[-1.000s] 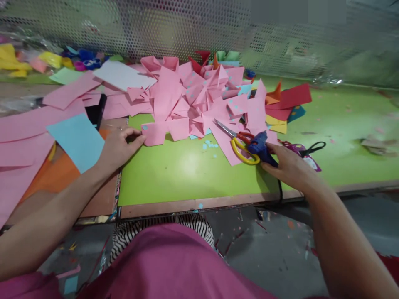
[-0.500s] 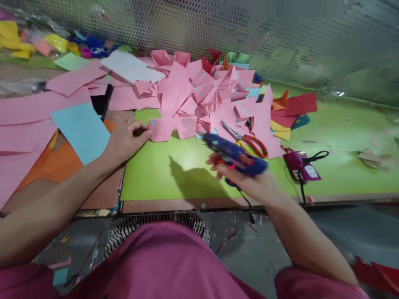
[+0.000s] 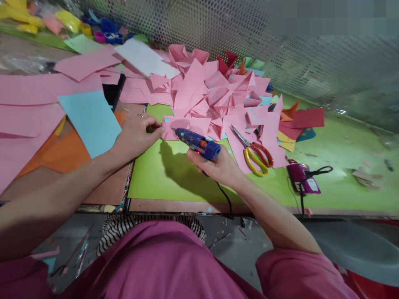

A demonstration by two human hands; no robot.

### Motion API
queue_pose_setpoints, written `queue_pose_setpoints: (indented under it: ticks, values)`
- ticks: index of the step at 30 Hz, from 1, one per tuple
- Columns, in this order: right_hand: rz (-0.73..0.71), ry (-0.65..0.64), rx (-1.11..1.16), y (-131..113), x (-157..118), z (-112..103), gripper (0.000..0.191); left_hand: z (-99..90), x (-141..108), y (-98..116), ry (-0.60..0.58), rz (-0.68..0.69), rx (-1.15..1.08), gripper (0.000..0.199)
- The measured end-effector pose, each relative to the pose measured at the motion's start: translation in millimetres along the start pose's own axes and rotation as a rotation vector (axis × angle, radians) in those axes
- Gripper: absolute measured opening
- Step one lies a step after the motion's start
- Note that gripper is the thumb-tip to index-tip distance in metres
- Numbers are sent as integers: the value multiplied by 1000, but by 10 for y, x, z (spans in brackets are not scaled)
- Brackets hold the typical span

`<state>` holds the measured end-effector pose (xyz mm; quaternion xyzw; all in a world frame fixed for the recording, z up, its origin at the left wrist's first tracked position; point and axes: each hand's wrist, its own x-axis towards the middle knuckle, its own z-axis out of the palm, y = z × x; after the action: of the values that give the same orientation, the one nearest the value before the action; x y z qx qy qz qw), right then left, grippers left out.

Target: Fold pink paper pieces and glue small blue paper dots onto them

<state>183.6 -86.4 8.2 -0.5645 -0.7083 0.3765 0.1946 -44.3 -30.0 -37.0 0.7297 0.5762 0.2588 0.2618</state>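
Observation:
My right hand (image 3: pixel 216 164) is wrapped round a blue hot glue gun (image 3: pixel 198 142), its nozzle pointing left and resting at or just above a folded pink paper piece (image 3: pixel 170 123). A small light blue patch marks that piece near its left end. My left hand (image 3: pixel 140 133) pinches the left edge of the same paper between thumb and fingers. Scissors (image 3: pixel 252 151) with one yellow and one red handle lie to the right of the glue gun, partly on pink paper. From the gun, a black cord drops over the table's front edge.
Behind my hands spreads a heap of folded pink paper (image 3: pixel 215 89). Left are a light blue sheet (image 3: pixel 90 120), orange paper (image 3: pixel 62 145) and large pink sheets (image 3: pixel 28 120). A purple pouch (image 3: pixel 302 178) with a black cord lies right. A perforated metal panel (image 3: pixel 193 29) stands behind.
My right hand has brought the glue gun left, from beside the pink piece to over it. My left hand keeps its pinch on the paper. The view has shifted slightly.

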Motion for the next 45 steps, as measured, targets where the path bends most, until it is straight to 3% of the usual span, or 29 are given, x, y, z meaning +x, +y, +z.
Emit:
queue_pose_setpoints:
  ticks: [29,45]
  values:
    - [48,99,-115,-55,23,77,40,-12,-27,46,14,-25,11,30]
    - [58,84,-128,-41,25,84,44,-12,-20,32,7,-6,26,27]
